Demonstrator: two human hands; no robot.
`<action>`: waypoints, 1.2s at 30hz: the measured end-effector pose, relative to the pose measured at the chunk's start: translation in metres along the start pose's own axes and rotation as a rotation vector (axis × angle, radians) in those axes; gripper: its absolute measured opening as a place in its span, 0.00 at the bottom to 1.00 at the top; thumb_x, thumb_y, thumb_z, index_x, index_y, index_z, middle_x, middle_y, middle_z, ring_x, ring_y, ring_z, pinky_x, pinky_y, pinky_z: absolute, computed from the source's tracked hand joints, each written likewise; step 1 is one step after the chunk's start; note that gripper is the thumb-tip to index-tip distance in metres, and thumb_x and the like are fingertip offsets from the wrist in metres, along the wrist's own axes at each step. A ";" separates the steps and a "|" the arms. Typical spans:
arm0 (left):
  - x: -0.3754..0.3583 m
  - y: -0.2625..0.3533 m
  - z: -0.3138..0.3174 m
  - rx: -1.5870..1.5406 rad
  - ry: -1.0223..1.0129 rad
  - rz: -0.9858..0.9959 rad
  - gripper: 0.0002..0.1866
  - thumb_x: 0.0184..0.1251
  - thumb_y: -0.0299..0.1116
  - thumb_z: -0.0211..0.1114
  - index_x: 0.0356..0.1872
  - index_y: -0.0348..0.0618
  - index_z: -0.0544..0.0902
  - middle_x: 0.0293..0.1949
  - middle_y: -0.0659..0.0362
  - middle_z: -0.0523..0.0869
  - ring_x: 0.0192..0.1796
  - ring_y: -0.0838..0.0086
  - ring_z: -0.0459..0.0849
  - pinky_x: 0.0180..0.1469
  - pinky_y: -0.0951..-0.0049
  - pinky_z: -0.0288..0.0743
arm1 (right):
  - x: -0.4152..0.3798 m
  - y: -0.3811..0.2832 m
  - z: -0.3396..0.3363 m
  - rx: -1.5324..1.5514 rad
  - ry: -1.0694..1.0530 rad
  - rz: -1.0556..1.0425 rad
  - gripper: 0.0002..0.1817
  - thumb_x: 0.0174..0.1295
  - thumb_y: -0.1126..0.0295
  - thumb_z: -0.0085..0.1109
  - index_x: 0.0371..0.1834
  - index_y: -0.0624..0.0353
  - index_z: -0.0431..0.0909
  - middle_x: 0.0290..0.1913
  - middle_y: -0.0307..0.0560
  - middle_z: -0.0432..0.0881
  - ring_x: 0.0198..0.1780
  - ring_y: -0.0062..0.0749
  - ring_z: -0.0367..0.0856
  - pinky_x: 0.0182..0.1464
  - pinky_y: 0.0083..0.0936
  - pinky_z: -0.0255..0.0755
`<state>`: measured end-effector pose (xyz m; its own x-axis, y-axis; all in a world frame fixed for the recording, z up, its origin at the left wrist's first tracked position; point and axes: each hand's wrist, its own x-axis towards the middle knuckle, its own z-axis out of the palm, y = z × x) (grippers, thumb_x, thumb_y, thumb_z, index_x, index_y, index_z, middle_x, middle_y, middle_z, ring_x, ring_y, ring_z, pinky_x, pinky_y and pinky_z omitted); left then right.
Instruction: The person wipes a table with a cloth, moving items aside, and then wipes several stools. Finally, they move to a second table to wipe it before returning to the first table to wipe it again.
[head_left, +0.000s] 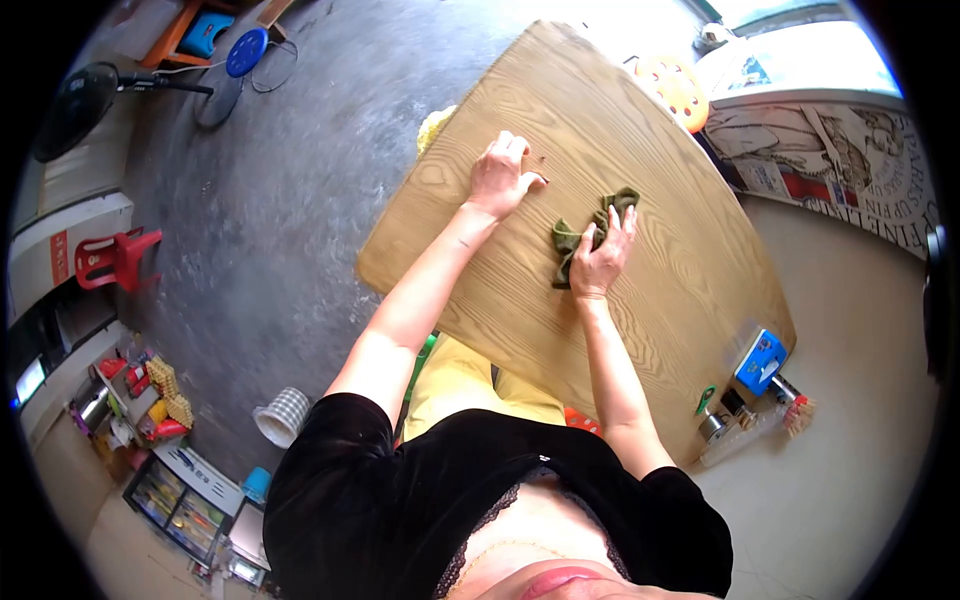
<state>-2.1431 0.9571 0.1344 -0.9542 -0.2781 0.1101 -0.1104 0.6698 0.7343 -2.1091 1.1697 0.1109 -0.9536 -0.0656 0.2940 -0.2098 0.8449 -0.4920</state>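
A crumpled dark green cloth (563, 240) lies on the wooden table (660, 300), bunched in folds under and around the fingers of my right hand (600, 265). That hand presses it down against the tabletop. Farther left, my left hand (496, 178) rests on the table with its fingers bent and the thumb held apart from them. Small dark crumbs (543, 158) lie just beside it, and another dark bit (542, 178) is right at the thumb tip.
Along the table's right edge stand a blue tissue box (761, 361), small jars (738, 407) and a clear bottle (735, 440). An orange stool (672, 90) is beyond the far edge. On the floor at left are a checked bin (283, 416) and a red chair (118, 258).
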 end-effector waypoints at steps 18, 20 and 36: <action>-0.103 -0.085 -0.125 -0.185 0.644 -0.382 0.10 0.66 0.15 0.58 0.44 0.35 0.82 0.39 0.52 0.84 0.39 0.65 0.86 0.39 0.69 0.80 | 0.118 -0.188 0.166 0.849 -0.082 -0.101 0.15 0.69 0.73 0.53 0.56 0.64 0.78 0.60 0.58 0.78 0.62 0.49 0.77 0.65 0.36 0.69; -0.113 -0.085 -0.125 -0.131 0.605 -0.379 0.08 0.70 0.18 0.58 0.46 0.37 0.83 0.40 0.57 0.86 0.35 0.75 0.85 0.40 0.75 0.80 | 0.130 -0.177 0.158 1.071 -0.173 0.088 0.15 0.74 0.66 0.51 0.55 0.65 0.79 0.49 0.47 0.84 0.51 0.33 0.79 0.58 0.30 0.71; -0.122 -0.094 -0.084 0.290 0.433 -0.217 0.27 0.78 0.50 0.51 0.60 0.33 0.73 0.62 0.45 0.77 0.65 0.50 0.74 0.67 0.54 0.66 | 0.106 0.040 0.030 -0.235 0.008 -0.012 0.31 0.70 0.60 0.50 0.74 0.63 0.63 0.78 0.61 0.56 0.81 0.52 0.48 0.81 0.44 0.37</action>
<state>-1.9934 0.8700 0.1081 -0.7064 -0.6469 0.2872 -0.4218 0.7106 0.5631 -2.2250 1.1810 0.0974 -0.9494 -0.0732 0.3053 -0.1644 0.9444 -0.2848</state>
